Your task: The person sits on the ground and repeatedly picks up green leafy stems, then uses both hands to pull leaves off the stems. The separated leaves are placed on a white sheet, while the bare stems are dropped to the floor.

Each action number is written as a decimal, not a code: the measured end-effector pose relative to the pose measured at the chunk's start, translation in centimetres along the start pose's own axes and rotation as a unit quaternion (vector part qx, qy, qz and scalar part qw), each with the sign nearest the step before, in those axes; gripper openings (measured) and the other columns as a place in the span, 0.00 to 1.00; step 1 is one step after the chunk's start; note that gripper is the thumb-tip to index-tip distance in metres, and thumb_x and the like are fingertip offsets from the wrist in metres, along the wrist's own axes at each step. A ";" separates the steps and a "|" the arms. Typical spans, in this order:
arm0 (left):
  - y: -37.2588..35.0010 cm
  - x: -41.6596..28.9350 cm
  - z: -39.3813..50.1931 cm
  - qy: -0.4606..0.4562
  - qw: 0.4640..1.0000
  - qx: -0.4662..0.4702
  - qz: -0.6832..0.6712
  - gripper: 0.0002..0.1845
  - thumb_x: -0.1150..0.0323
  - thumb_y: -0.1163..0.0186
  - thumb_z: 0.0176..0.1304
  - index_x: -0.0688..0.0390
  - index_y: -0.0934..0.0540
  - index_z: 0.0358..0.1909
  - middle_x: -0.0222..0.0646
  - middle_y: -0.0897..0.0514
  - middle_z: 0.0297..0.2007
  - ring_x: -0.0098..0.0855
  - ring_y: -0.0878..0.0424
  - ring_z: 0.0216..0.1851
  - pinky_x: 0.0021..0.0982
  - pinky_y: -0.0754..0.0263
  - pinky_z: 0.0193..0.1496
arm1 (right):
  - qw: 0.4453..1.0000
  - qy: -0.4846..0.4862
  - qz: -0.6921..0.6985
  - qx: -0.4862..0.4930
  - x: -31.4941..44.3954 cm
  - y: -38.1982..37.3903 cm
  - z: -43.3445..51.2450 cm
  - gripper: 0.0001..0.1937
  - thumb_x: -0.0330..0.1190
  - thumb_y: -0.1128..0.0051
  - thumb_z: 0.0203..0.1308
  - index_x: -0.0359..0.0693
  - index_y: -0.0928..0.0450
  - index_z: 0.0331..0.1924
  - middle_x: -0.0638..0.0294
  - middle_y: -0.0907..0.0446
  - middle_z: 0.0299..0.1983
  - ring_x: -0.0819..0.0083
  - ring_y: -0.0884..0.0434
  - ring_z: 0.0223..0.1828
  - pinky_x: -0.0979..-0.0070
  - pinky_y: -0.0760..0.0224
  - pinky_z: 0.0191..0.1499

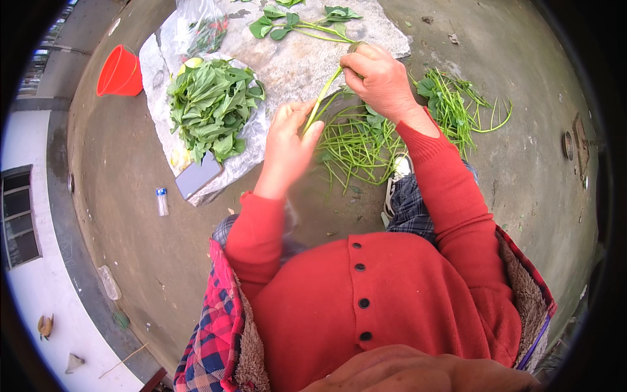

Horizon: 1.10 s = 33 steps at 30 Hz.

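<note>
Between my two hands runs a long green leafy stem (323, 93). My left hand (293, 139) pinches its lower end between thumb and fingers. Farther up, my right hand (379, 78) grips it near the stone slab's edge. Leafy sprigs (294, 25) lie on the pale stone slab (294, 66) beyond my right hand. A heap of picked green leaves (213, 108) rests on clear plastic at the slab's left part. Below my hands, a loose pile of bare green stems (360, 142) lies on the ground, partly hidden by my right wrist.
A smartphone (198, 175) lies at the slab's near corner. A red bucket (119, 71) stands left of the slab, and a small clear container with a blue lid (162, 202) is on the ground. Another stem pile (448, 105) lies at right, beyond my shoe (402, 166).
</note>
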<state>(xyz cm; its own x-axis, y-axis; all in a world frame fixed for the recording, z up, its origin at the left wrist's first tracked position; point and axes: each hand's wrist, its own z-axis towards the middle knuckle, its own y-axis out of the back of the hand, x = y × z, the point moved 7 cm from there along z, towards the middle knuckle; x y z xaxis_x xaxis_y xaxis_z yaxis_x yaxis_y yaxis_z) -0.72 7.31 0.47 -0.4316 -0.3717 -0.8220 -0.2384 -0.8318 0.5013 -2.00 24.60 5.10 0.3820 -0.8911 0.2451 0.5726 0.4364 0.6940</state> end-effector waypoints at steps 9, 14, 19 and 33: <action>-3.1 3.1 -0.8 0.211 0.955 0.094 -0.186 0.14 0.72 0.40 0.62 0.60 0.22 0.50 0.21 0.22 0.31 0.13 0.31 0.29 0.16 0.36 0.33 | 0.998 -0.022 0.052 0.036 1.9 -1.1 -0.7 0.05 0.25 0.41 0.46 0.43 0.23 0.29 0.64 0.24 0.27 0.64 0.22 0.31 0.70 0.27 0.33; -2.6 3.0 -0.8 0.212 0.957 0.068 -0.185 0.13 0.70 0.40 0.63 0.60 0.21 0.48 0.18 0.24 0.29 0.12 0.33 0.28 0.16 0.38 0.30 | 0.956 -0.195 0.219 0.001 -1.8 -0.7 -0.6 0.05 0.28 0.45 0.52 0.39 0.22 0.33 0.65 0.22 0.28 0.73 0.23 0.29 0.76 0.29 0.34; -2.3 2.8 -0.9 0.209 0.951 0.059 -0.221 0.12 0.67 0.43 0.65 0.60 0.20 0.47 0.17 0.26 0.27 0.12 0.36 0.25 0.16 0.41 0.28 | 0.866 -0.310 0.392 -0.006 -5.5 -0.5 -0.9 0.07 0.30 0.48 0.56 0.37 0.23 0.36 0.67 0.23 0.30 0.81 0.28 0.31 0.80 0.33 0.37; -1.6 2.1 -0.9 0.213 0.946 0.058 -0.239 0.14 0.68 0.51 0.67 0.62 0.19 0.46 0.19 0.30 0.24 0.13 0.38 0.24 0.16 0.43 0.27 | 0.944 -0.178 0.265 0.085 -2.1 -0.6 -0.3 0.04 0.25 0.48 0.57 0.36 0.27 0.36 0.63 0.25 0.30 0.76 0.26 0.35 0.78 0.32 0.42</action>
<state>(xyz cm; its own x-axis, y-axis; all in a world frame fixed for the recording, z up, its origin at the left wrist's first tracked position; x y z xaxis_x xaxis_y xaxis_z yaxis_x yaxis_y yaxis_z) -0.47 7.47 -2.27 0.1330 -0.1168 -0.9842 -0.4220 -0.9052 0.0504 -2.93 26.28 3.98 0.2960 -0.5515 0.7799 0.2331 0.8335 0.5009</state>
